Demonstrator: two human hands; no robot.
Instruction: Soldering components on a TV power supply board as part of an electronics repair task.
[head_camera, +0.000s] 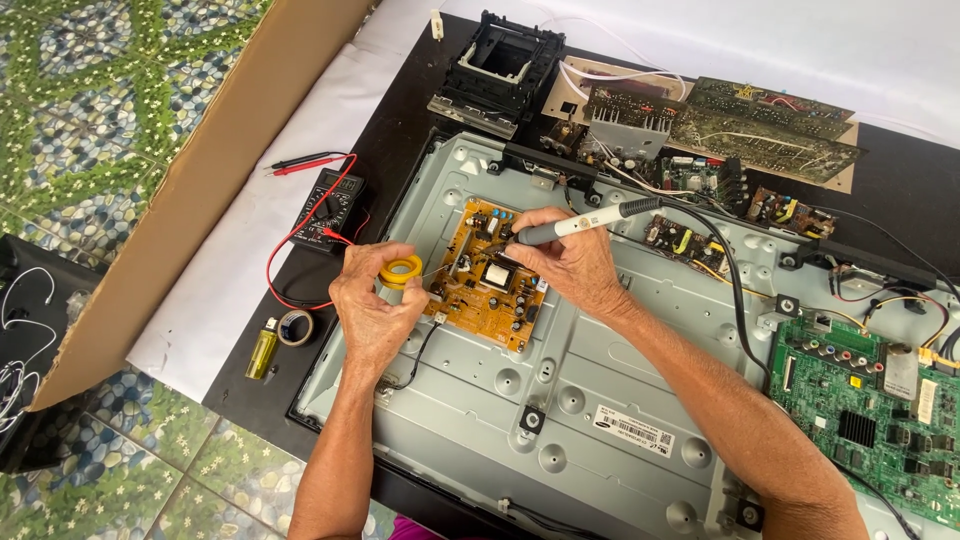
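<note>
My left hand (372, 310) grips a yellow spool of solder wire (401, 272) just left of an orange-brown circuit board (487, 298) mounted on the grey metal back of a flat television (560, 400). My right hand (570, 262) holds a grey soldering iron (590, 222) like a pen, its tip pointing down-left onto the upper middle of that board. The iron's black cord (735, 290) trails off to the right across the metal panel.
A black multimeter (328, 205) with red and black leads lies left of the panel. A yellow lighter (262, 350) and a tape roll (295, 327) sit nearby. A green board (865, 415) is at right, loose boards (760, 125) and a black frame (500, 70) behind, cardboard (190, 170) at left.
</note>
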